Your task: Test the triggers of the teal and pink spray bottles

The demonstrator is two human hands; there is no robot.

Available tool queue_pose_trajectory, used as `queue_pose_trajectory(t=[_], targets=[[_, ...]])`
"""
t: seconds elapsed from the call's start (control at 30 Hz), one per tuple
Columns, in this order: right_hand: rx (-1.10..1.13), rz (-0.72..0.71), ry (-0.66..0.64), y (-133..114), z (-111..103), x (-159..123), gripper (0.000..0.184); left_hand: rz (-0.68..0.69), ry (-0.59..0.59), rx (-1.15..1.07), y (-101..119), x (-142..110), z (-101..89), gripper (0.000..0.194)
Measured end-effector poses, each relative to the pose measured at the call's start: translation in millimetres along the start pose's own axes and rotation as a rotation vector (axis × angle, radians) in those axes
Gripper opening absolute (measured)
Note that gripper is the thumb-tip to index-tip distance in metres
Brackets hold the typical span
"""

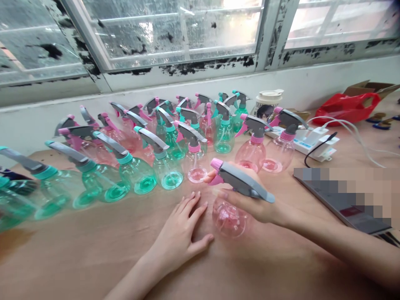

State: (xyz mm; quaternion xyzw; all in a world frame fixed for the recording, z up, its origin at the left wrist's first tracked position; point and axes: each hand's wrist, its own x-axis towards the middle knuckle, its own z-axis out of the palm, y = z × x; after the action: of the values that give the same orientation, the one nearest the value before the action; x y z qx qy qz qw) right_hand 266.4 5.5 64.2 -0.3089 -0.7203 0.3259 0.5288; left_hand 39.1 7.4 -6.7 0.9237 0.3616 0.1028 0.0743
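My right hand (250,202) is wrapped round the neck of a pink spray bottle (229,218), under its grey and pink trigger head. The clear pink body hangs below the fingers, tilted; I cannot tell whether its base touches the table. Flat on the table (93,250), just left of this bottle, lies my left hand (178,227), fingers stretched out and holding nothing. Ahead of it stand a pink spray bottle (196,166) and a green spray bottle (168,173). Two more pink bottles (250,152) stand beyond my right hand.
Several green and pink spray bottles (134,173) stand in rows toward the wall. A lidded paper cup (268,102), a white power strip (315,146) with cables, and a red plastic bag (346,108) are at the back right. A dark laptop (337,200) lies right of my forearm.
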Motion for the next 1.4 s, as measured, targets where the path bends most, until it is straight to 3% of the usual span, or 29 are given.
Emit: queue_pose_trajectory(t=[0.77,1.1,1.4], targets=[[0.071,-0.012,-0.008,5.3,0.7,-0.3,0.023,0.003,-0.008,0.029,1.1,0.9,-1.1,0.063],[-0.061,0.01,-0.037,0.3,-2.1,1.5,0.01,0.014,-0.006,0.043,1.7,1.4,-1.1,0.063],[-0.081,-0.057,-0.053,-4.9,-2.0,4.4,0.021,-0.005,-0.023,0.045,3.7,1.8,-3.6,0.065]])
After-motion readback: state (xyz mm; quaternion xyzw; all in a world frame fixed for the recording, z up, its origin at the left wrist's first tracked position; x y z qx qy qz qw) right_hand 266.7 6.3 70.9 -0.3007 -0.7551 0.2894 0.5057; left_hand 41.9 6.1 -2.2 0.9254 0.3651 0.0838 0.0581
